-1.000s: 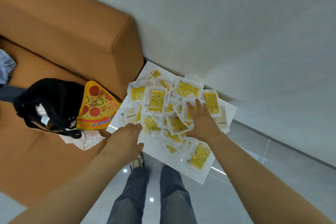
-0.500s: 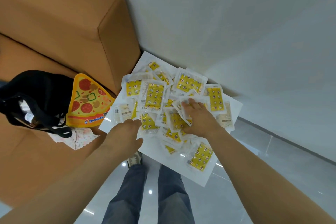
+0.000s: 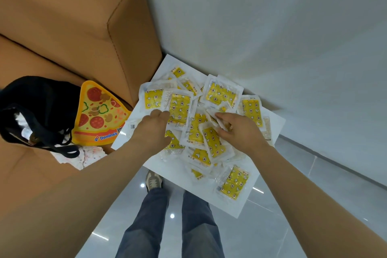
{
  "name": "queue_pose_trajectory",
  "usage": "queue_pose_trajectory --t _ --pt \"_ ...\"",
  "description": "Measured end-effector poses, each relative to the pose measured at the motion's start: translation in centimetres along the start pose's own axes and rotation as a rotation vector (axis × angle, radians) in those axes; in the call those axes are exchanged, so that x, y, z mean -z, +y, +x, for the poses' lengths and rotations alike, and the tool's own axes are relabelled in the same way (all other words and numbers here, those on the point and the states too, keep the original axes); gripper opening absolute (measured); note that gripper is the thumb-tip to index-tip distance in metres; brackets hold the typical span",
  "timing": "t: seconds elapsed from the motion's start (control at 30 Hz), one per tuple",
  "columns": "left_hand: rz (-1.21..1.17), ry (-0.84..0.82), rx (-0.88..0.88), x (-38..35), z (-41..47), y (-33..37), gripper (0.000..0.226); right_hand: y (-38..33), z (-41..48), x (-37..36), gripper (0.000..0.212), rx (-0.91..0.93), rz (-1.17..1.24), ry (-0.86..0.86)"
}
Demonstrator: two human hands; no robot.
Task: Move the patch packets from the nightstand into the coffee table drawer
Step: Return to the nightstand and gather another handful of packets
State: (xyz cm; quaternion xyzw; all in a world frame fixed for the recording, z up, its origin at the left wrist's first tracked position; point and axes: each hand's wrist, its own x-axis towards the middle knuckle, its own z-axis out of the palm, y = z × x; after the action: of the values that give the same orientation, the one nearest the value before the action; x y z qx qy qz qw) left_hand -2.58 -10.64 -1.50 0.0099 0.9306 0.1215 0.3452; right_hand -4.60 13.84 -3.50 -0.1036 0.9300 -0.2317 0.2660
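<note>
**Both hands close in on the packet pile**

I am looking down at a white, flat-topped nightstand (image 3: 233,202) wedged between a tan leather sofa (image 3: 73,27) and a pale wall. A loose heap of yellow-printed, clear-edged plastic patch packets (image 3: 222,94) covers most of its top. All of them are on the nightstand, and none has left it.

A second ago my left hand (image 3: 151,130) hung at the near-left edge of the heap. It now sits on the heap itself, knuckles up, with its fingers bent down onto a packet. I cannot tell whether it actually grips anything.

My right hand (image 3: 237,132) lay flat on the middle of the pile a second ago. Its fingers have since curled, and they now pinch a few crumpled packets against the thumb.

The hands have drawn nearer each other. I judge this as the start of scooping up a handful. The coffee table drawer is not in view, so the carry is yet to come.
</note>
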Motion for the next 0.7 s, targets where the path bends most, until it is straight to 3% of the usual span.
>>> queue_pose_trajectory --t 0.17,0.37,0.57,0.7 --pt "-0.074 -0.05 -0.059 -0.9 1.6 1.3 0.082 0.4 0.1 -0.4 0.062 -0.083 0.122 -0.076" --pt "-0.103 -0.095 -0.039 -2.4 1.5 2.5 0.097 1.1 0.1 -0.9 0.063 -0.198 0.319 -0.096" --pt "-0.14 -0.109 0.011 -3.6 1.7 3.0 0.12 0.9 0.4 -1.3 0.064 -0.197 0.253 -0.049" --pt "-0.127 -0.102 0.037 -3.5 1.9 3.5 0.121 0.9 0.4 -2.0 0.082 -0.201 0.219 -0.077"
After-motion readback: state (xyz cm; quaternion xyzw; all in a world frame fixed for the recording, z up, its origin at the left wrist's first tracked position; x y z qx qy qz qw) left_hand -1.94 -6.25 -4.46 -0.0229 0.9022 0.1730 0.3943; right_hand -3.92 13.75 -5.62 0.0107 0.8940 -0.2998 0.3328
